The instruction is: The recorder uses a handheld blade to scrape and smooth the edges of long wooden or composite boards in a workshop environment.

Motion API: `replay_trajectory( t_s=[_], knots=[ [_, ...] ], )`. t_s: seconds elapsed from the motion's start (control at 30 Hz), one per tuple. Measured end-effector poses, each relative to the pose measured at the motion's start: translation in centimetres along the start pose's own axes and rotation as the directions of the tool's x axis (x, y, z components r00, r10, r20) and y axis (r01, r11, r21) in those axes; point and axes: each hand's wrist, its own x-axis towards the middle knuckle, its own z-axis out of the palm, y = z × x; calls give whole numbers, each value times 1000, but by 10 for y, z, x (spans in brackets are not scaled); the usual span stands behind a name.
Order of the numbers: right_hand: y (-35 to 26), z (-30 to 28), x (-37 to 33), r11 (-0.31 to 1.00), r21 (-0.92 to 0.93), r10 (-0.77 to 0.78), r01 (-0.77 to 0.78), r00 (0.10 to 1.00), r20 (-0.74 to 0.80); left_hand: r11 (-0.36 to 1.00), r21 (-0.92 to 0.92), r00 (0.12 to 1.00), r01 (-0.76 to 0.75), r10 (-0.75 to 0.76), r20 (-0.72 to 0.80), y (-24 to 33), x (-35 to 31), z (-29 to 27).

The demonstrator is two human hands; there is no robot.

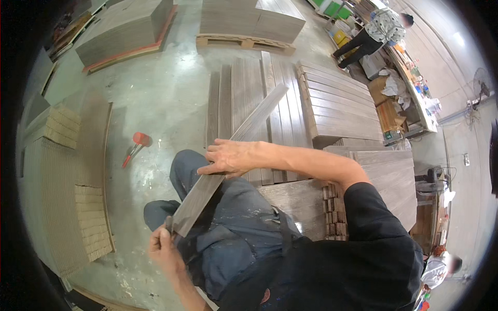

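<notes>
Right hand (228, 157) clasping a grey wood-grain plank (201, 197), left hand (164, 251) pinching a small dark piece (169, 223), there at the near end!

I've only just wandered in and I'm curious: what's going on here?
A person is handling a grey wood-grain plank that slants across their blue-grey trousers. The right hand grips it partway along; the left hand is at its lower end, pinching something too small to make out. Beyond, loose planks lie side by side, left of a stack of planks. A red-headed mallet lies on the floor.
</notes>
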Motion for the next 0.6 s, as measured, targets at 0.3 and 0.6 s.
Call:
replay_trajectory(
  t_s=[0.3,0.6],
  knots=[
    [46,-31,-137,900,-138,425,-413,902,73,994,-106,995,22,-12,96,7,24,16],
    [69,17,-299,679,-29,709,-734,645,284,985,-134,992,112,-102,78,-4,35,11]
  ],
)
